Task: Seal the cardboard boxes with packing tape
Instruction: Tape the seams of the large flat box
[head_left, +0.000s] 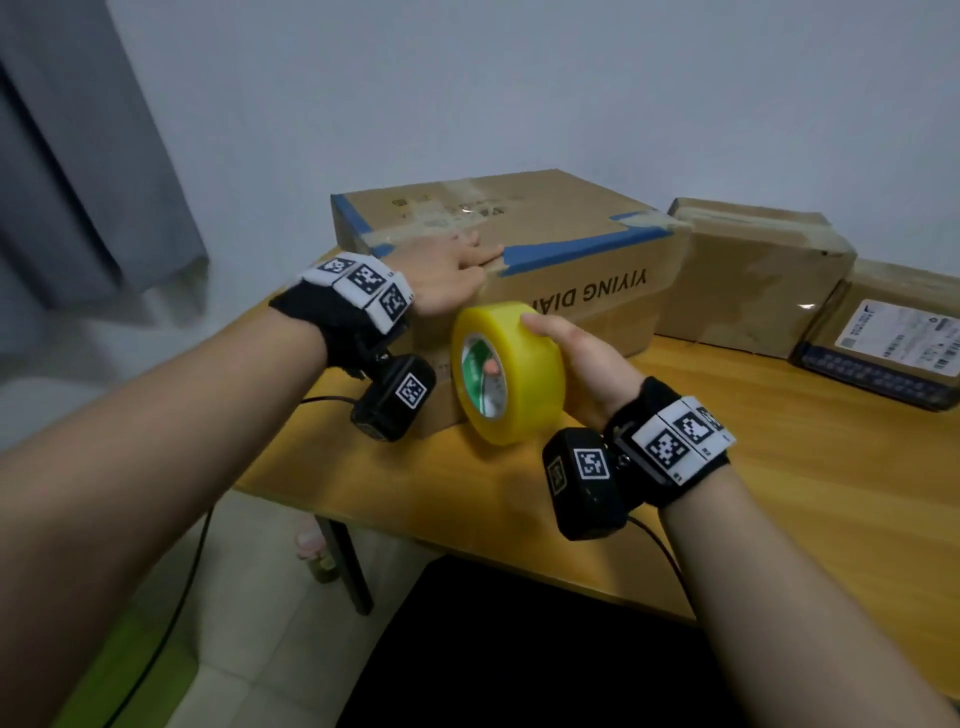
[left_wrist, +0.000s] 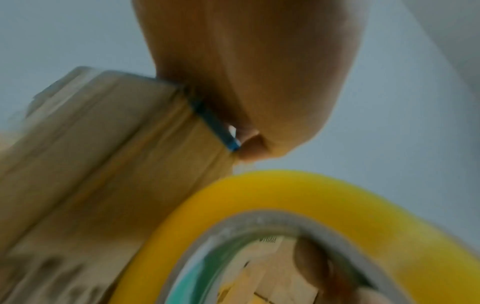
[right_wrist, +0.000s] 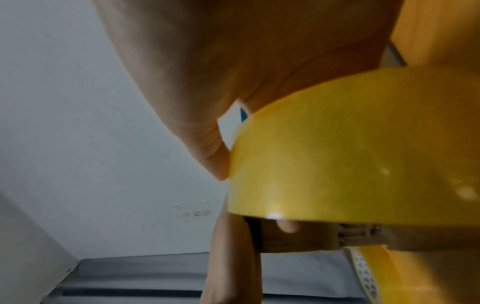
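A large cardboard box (head_left: 571, 244) with blue edge stripes and old tape lies on the wooden table (head_left: 779, 467). My left hand (head_left: 452, 265) rests flat on its top near the front edge, fingers straight, pressing there. In front of the box my right hand (head_left: 576, 358) grips a yellow roll of packing tape (head_left: 506, 371), thumb over the rim and a fingertip inside the core. The left wrist view shows the roll (left_wrist: 324, 216) blurred below the palm (left_wrist: 246, 72) and the box edge (left_wrist: 103, 154). The right wrist view shows the roll (right_wrist: 350, 154) held close under the palm.
Two smaller taped boxes stand to the right: a brown one (head_left: 753, 280) and a flat one with a shipping label (head_left: 893, 338). The table's front edge (head_left: 467, 551) is near me, with a dark shape (head_left: 493, 649) below it. A grey curtain (head_left: 78, 156) hangs at left.
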